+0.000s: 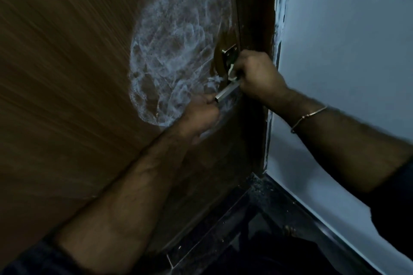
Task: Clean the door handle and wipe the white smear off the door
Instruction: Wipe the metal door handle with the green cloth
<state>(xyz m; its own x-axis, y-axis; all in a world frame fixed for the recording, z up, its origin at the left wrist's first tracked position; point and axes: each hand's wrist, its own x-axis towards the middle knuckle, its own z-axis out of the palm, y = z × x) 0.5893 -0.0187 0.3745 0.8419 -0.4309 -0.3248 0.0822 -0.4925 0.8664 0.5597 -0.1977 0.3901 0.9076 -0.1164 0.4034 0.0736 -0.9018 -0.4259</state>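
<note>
A brown wooden door (67, 62) carries a large white smear (176, 47) that spreads left of and above the lock. The metal lever handle (226, 92) sticks out from its plate (229, 53) near the door's right edge. My left hand (199, 116) grips the free end of the lever with curled fingers. My right hand (257, 73) is at the base of the handle and pinches a small white cloth or tissue (232, 72) against the metal; most of that cloth is hidden in the fist.
The dark door frame (257, 18) runs right of the handle, and a pale wall (346, 51) lies beyond it. Dark floor (257, 230) with a skirting edge is below. A thin bracelet (309, 116) is on my right wrist. The light is dim.
</note>
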